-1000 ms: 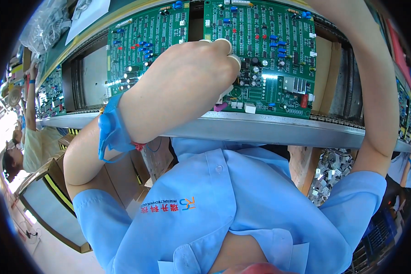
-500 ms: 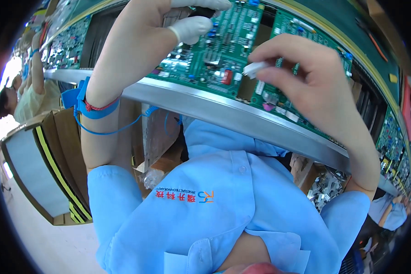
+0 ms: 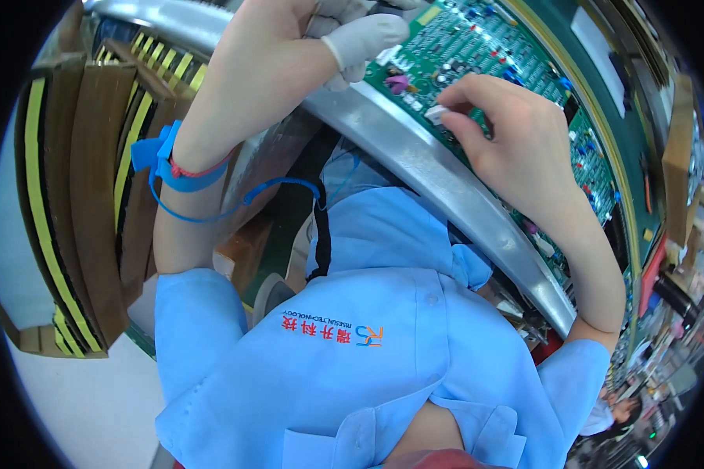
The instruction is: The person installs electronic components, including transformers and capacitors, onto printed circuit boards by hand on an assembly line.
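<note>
My right hand is closed in a pinch on a small white connector. The connector is at the near edge of a green circuit board, low over its surface; whether it touches the board I cannot tell. White finger cots cover fingers of my left hand, which is curled at the board's left end. Something dark shows between those fingers at the top edge, too little to name. A blue wrist strap with a coiled cord is round my left wrist.
A metal rail runs along the near side of the boards. Brown cardboard boxes with yellow-and-black edges stand at left. Beyond the yellowish far rail lies a green work surface, with an open carton at right. Another person is at far right.
The view has swung, bringing the cardboard boxes closer and shifting the boards right. My right hand, still pinching the white connector, has come down to the board's near edge. My left hand stays curled.
</note>
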`<state>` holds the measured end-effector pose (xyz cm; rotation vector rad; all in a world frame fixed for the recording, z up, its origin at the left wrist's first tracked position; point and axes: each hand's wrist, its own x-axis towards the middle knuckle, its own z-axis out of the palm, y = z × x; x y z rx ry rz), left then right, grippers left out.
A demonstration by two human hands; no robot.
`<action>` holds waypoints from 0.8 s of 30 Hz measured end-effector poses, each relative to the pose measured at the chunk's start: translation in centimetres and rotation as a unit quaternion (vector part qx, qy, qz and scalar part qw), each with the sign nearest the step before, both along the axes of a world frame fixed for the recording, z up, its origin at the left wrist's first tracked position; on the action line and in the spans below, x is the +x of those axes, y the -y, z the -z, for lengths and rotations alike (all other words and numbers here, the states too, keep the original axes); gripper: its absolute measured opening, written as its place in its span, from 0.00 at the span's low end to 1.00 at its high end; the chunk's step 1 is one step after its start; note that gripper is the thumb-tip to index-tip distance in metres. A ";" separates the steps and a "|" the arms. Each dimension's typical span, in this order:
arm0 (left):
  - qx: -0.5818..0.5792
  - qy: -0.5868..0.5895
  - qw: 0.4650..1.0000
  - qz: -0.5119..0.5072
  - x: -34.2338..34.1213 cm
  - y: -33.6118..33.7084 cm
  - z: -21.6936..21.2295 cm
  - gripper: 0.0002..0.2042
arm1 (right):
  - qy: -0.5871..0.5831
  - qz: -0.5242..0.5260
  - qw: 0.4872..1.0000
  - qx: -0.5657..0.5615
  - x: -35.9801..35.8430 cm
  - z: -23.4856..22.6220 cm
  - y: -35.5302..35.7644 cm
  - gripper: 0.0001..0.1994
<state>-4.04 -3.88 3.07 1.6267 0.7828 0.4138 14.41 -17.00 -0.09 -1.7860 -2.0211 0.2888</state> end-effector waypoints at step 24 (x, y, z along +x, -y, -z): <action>-0.004 0.094 0.994 0.060 -0.8 -1.6 3.7 0.15 | 0.130 -0.059 0.989 0.027 -0.6 -2.2 0.8 0.09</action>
